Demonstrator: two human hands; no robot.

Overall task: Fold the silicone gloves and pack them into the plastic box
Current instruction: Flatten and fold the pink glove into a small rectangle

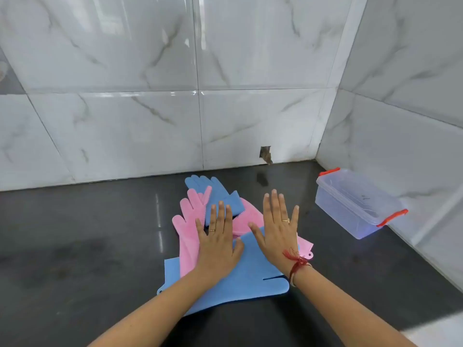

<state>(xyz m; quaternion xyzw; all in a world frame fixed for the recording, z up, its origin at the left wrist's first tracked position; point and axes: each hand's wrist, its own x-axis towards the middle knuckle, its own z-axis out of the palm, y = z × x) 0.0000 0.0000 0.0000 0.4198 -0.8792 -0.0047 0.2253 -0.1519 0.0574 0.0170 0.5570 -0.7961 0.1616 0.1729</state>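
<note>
Both hands lie flat and spread, gripping nothing: the left hand (217,242) presses where a pink glove (186,229) meets the near blue glove (240,276), and the right hand (276,230) rests on that blue glove's upper edge, over a second pink glove (246,216). A far blue glove (213,190) lies by the wall, overlapping the pink ones. All four sit in one loose heap on the dark counter (87,234); none looks folded yet. The box (355,204) stands open and apparently empty, well apart to the right by the side wall

The step in hand seems to be flattening the heap before a first fold. To do it well, I would separate one glove, the near blue one on top being easiest, and smooth it flat. Silicone tends to spring back, so hold each crease under a palm. Fold fingers toward the cuff, short enough to suit the box. Keep the fold pinned while carrying it, or it may open
</note>
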